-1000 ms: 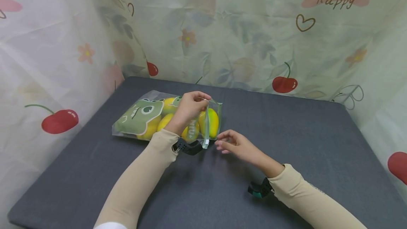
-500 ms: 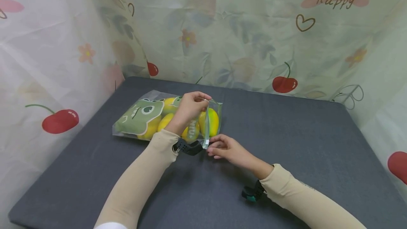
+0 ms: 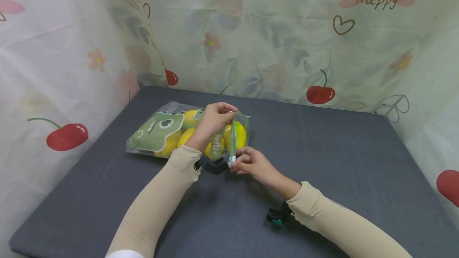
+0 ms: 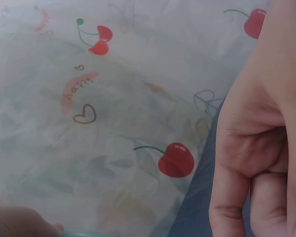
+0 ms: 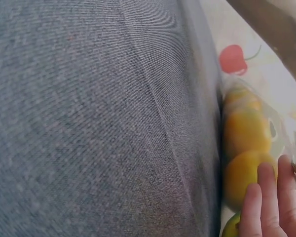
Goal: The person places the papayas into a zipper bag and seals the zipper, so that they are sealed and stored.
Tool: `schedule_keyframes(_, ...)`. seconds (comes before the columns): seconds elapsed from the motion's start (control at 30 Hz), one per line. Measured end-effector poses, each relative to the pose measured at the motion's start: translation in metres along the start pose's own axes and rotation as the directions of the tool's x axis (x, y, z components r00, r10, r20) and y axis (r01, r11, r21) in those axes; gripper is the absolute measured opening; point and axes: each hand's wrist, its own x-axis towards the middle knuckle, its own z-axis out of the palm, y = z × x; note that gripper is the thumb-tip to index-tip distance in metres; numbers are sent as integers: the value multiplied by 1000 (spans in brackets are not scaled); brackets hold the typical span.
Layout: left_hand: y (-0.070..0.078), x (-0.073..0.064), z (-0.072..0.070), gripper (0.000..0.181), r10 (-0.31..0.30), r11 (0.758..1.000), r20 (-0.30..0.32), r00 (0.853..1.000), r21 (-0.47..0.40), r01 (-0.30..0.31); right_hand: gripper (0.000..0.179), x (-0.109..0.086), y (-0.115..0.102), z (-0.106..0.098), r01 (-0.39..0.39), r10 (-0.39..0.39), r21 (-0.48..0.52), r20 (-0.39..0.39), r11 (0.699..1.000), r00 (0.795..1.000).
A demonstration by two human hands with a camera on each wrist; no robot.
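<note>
A clear zip bag (image 3: 157, 130) with a green cartoon monster print lies on the table. Several yellow mangoes (image 3: 234, 135) fill it, one close to its right-hand end. My left hand (image 3: 215, 120) reaches across the bag and pinches the far end of its zip strip. At the near end of that strip sits a small pale slider (image 3: 232, 159), where the thumb and forefinger of my right hand (image 3: 254, 166) pinch the bag. In the right wrist view the other fingers (image 5: 269, 197) of that hand extend beside the mangoes. Exact fingertip contact is partly hidden.
The dark grey table (image 3: 322, 162) extends around the bag. A patterned cloth (image 3: 279, 43) with cherries and "happy" lettering hangs behind and at both sides. Each wrist carries a black camera band (image 3: 279, 214).
My right hand has moved left to the near end of the zip strip and closed its fingers at the slider. My left hand and the bag have stayed put.
</note>
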Motion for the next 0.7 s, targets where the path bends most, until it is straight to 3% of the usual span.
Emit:
schedule_keyframes(0.23,0,0,0,25,2,1000,-4,1000,12,-2,39,1,2,0,31,-31,18,10,999,999)
schedule_keyframes(0.7,-4,2,-1,18,-7,1000,18,1000,6,6,39,-1,1,-1,17,-18,42,31,999,999)
